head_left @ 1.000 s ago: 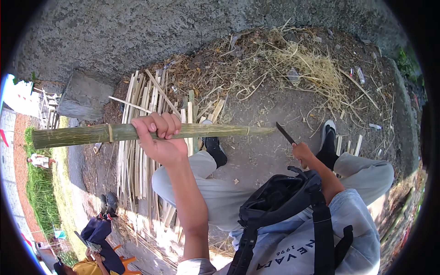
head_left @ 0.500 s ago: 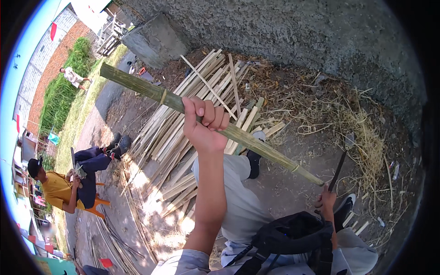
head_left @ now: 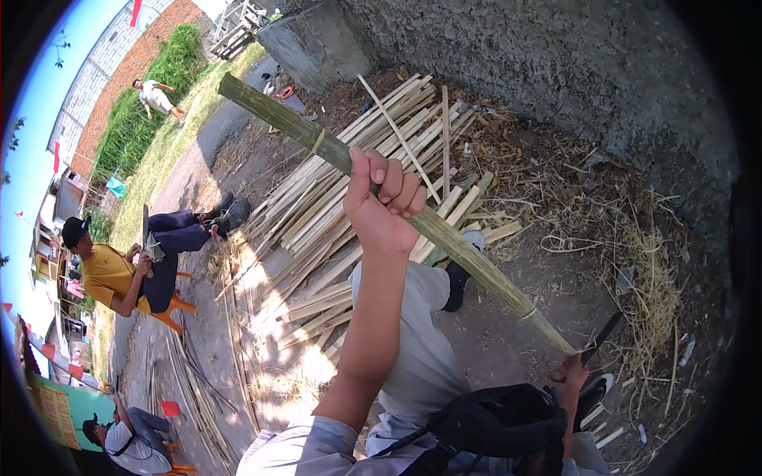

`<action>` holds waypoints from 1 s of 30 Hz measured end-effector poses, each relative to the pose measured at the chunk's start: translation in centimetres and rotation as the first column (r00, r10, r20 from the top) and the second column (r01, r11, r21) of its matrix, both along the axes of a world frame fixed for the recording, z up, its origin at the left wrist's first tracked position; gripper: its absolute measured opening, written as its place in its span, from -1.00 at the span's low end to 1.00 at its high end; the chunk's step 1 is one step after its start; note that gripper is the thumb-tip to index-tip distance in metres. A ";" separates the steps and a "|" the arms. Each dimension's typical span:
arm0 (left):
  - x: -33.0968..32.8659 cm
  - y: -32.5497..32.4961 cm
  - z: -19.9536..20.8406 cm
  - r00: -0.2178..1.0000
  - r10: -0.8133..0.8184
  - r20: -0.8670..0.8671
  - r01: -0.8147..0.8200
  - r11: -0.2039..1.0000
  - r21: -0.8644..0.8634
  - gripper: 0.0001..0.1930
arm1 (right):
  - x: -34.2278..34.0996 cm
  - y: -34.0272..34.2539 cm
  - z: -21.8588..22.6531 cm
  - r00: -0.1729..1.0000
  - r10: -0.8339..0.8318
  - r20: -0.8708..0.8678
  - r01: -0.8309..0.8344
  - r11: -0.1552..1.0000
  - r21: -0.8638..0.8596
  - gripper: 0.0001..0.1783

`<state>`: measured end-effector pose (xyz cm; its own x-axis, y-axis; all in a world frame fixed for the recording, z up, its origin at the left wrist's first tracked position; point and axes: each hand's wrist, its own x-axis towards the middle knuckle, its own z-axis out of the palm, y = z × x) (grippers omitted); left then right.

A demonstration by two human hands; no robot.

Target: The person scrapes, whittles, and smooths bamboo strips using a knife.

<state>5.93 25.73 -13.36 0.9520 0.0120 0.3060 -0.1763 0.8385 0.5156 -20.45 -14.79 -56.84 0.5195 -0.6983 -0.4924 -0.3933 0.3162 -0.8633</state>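
A long green bamboo pole (head_left: pixel 484 272) slants across the view from upper left to lower right, with pale raised joints along it. My left hand (head_left: pixel 384 198) is closed around its middle, thumb and fingers wrapped over it. Low at the right, my right hand (head_left: pixel 569 371) grips a machete (head_left: pixel 605 335); its dark blade points up and to the right. The pole's lower end comes close to the right hand and the blade's base; whether they touch, I cannot tell. The machete's handle is mostly hidden in my fingers.
Split bamboo strips (head_left: pixel 325 198) lie piled ahead, with shavings (head_left: pixel 635 278) along the rough concrete wall (head_left: pixel 548 71). At left, a person in a yellow shirt (head_left: pixel 109 274) sits on an orange stool (head_left: pixel 169 311). Another person (head_left: pixel 135 432) sits lower left; one (head_left: pixel 159 99) stands farther off. A black bag (head_left: pixel 492 420) lies against me.
The view has turned, shifting the surroundings rightward, and a seated person at lower left has come into view. Both hands keep their grips; the blade now slants farther right.
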 end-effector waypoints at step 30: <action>14.7 1.2 0.0 0.965 -0.221 -0.145 0.158 0.922 -0.353 -0.62 | 1.9 -8.4 36.2 0.962 0.033 0.270 0.076 0.922 -0.381 -0.76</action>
